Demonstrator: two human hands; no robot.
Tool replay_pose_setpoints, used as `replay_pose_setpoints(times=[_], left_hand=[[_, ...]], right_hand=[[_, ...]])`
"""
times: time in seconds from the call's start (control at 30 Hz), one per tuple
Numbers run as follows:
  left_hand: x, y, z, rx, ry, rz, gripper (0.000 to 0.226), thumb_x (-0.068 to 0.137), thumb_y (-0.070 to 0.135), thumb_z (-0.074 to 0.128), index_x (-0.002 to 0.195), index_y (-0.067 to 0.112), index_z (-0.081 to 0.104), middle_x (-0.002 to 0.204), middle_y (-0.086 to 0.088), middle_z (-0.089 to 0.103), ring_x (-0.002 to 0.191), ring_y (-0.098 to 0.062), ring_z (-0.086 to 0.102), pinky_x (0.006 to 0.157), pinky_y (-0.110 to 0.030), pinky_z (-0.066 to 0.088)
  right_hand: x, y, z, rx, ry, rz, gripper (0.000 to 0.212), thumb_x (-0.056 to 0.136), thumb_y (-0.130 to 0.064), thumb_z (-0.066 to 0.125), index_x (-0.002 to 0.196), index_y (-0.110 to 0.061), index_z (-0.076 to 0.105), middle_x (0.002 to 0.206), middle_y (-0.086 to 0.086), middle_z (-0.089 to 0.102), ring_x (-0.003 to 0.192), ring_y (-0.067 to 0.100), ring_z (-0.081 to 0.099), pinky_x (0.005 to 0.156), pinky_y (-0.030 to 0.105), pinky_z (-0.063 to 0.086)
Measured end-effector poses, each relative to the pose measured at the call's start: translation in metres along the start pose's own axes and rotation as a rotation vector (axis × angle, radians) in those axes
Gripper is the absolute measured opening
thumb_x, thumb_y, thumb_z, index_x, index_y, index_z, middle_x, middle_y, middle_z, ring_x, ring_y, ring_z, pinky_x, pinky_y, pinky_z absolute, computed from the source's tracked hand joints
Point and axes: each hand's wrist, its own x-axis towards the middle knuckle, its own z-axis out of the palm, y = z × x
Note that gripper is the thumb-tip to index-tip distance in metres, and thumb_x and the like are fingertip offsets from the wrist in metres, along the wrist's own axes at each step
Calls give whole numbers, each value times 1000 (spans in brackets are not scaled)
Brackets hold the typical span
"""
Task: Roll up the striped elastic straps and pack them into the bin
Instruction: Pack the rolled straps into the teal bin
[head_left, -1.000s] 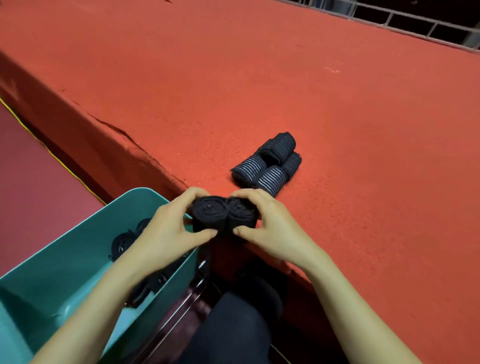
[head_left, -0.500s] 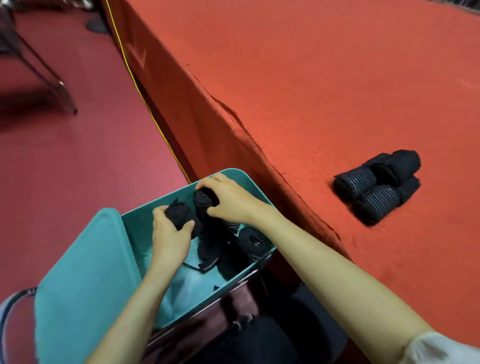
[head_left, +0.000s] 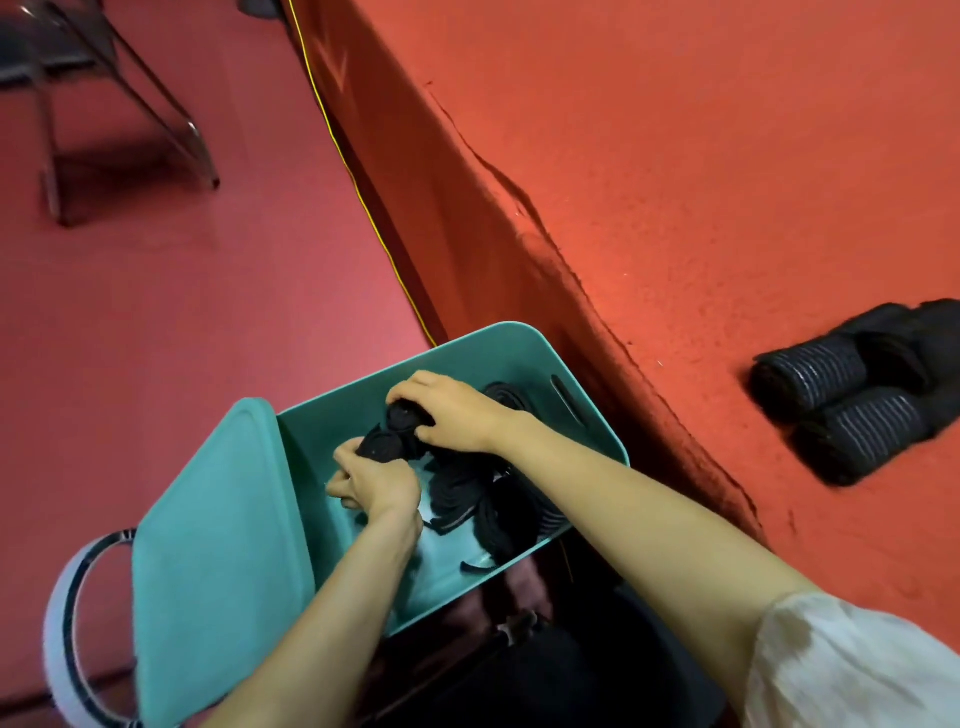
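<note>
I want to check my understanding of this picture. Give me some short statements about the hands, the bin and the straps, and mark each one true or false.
1. The left hand and the right hand each hold a rolled strap inside the teal bin. True.
2. The teal lid covers the bin. False: it stands beside the open bin, on the left.
3. A pile of rolled straps lies on the red table. True.
4. The bin stands on the red table. False: it sits lower, next to the table's edge.
5. The bin holds only the two rolls in the hands. False: more black straps lie in it.
</note>
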Motion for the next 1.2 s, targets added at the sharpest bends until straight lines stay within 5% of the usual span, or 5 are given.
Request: replay_pose_setpoints(times=[0.37, 0.57, 0.67, 0.97, 1.2], left_hand=[[21, -26, 9, -57, 103, -72, 38, 81, -13, 46, 97, 21, 44, 131, -15, 28, 104, -31, 46, 92, -34, 44], [32, -37, 19, -45, -2, -167, 36, 83, -11, 46, 112, 9, 53, 130, -18, 31, 94, -34, 52, 91, -41, 49], [31, -39, 21, -6, -30, -143, 34, 84, -6, 49, 114, 7, 53, 130, -20, 27, 87, -28, 47, 86, -31, 46], [43, -42, 16, 67, 186, -136, 37, 87, -2, 51, 122, 9, 51, 137, -21, 30, 125, -34, 31, 96, -34, 32], [37, -43, 25, 158, 86, -59, 32, 85, -3, 51, 114, 9, 54, 132, -18, 28, 119, -33, 31, 82, -26, 32]], right_hand=[[9, 5, 22, -125, -120, -51, 48, 82, -2, 58, 128, -9, 46, 119, 13, 52, 108, 31, 52, 82, 40, 44], [16, 7, 38, -378, -79, 14, 46, 90, -7, 51, 134, -8, 38, 124, 12, 53, 116, 30, 47, 79, 37, 38], [18, 7, 45, -431, -31, 30, 40, 94, -8, 45, 134, -10, 43, 127, 12, 47, 119, 29, 40, 84, 37, 37], [20, 7, 62, -466, 97, 194, 40, 91, -27, 54, 126, -10, 43, 127, 9, 46, 119, 28, 40, 95, 40, 34], [28, 1, 62, -494, 48, 221, 39, 91, -22, 56, 125, -9, 44, 127, 10, 47, 120, 28, 41, 100, 41, 32]])
